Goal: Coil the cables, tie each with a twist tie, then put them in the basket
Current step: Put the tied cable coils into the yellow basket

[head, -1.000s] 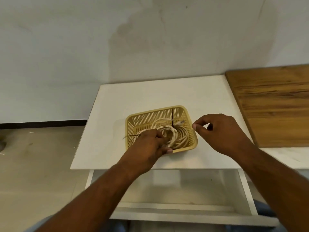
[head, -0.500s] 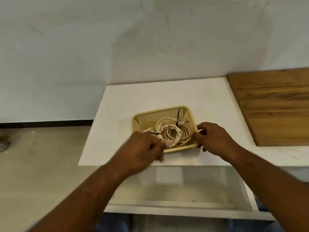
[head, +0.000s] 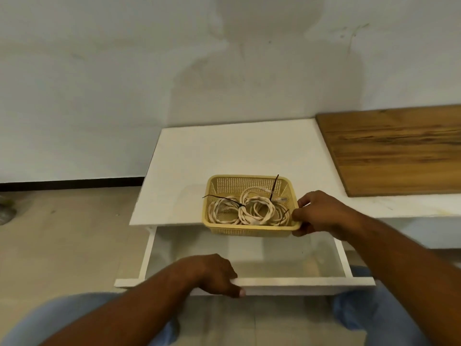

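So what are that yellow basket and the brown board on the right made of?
The basket looks like moulded plastic: matte yellow, walls pierced with even small holes. The board looks like wood or wood-look laminate: brown streaked grain, smooth face.

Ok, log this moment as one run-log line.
cables: coiled, tied, in basket | right hand: grips basket's near right corner | left hand: grips drawer front | drawer: open

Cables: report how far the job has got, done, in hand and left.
Done: both coiled cables lie in the basket, each bound with a dark twist tie. In hand: the right hand grips the basket's right rim at the table's front edge; the left hand holds the open drawer's front. Left: likely only stowing the basket; no loose cable shows.
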